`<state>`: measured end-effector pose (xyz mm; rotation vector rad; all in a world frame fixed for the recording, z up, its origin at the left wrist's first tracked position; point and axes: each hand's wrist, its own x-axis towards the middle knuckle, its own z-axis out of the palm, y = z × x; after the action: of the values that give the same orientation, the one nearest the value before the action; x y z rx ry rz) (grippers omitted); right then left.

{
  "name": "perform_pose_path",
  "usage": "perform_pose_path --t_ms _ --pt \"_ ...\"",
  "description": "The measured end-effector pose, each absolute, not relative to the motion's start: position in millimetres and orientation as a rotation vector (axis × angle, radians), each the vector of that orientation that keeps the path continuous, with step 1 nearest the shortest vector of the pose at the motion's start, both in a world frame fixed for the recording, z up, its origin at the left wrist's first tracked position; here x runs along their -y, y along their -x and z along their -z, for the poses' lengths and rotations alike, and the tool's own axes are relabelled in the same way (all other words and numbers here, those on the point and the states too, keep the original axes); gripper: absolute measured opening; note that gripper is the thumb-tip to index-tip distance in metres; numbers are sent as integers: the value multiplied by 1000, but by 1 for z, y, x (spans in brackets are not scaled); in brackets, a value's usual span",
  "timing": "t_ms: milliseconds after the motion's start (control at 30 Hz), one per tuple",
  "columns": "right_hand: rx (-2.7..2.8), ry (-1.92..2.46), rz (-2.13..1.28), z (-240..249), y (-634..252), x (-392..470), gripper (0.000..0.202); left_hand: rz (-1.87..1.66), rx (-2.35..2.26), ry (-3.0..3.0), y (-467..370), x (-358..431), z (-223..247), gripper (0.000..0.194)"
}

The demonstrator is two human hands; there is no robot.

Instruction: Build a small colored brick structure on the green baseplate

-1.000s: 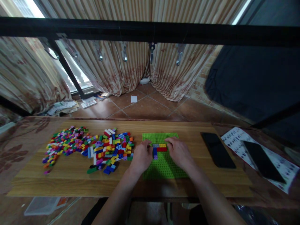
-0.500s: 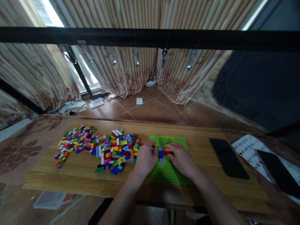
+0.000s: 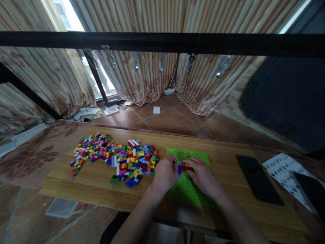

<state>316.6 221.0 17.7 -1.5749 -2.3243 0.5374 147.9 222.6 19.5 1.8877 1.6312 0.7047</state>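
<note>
On the green studded baseplate [image 3: 188, 193], a small group of toy building bricks [image 3: 180, 172] is put together, with blue, purple, red and yellow parts showing. My left hand [image 3: 165, 173] is at the left side of this group, fingers curled and thumb close to the index finger; whatever lies between the fingertips is hidden. From the right, my right hand [image 3: 202, 173] has its fingers and thumb closed around the red and yellow end of the bricks. The hands partly cover the built piece.
Left of the baseplate lies a pile of larger loose bricks [image 3: 137, 159], and beyond it a pile of small bricks [image 3: 93, 147]. A black phone-like slab [image 3: 259, 179] rests on the wooden board [image 3: 93, 189]. A printed sheet [image 3: 281, 169] is farther right. A dark bar [image 3: 162, 42] crosses above.
The whole view has shifted, so the table and bricks appear slightly farther right. Both hands stay at the same brick group, with hardly any movement against the baseplate.
</note>
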Motion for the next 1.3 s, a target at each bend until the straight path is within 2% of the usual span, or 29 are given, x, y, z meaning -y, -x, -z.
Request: perform_pose_path --t_ms 433,567,700,833,1067,1300 --pt "2300 1546 -549 -16 -316 -222 30 -805 -1685 -1800 -134 -230 -28 22" --pt "2296 1505 -572 -19 -314 -221 31 -965 -1679 -1714 -113 -241 -26 21" --pt "2279 1490 -587 -20 -314 -221 32 -1289 -1738 -1422 -79 -254 -33 22" --pt "2282 1481 -590 -16 -313 -223 30 -1407 -1665 -1204 -53 -254 -45 34" --pt "2294 1490 -570 -15 -310 -225 29 -1351 -1688 -1217 -42 -248 -45 37" --pt "2285 1394 -490 -22 -296 -216 40 -1362 -1694 -1251 -33 -249 -40 34"
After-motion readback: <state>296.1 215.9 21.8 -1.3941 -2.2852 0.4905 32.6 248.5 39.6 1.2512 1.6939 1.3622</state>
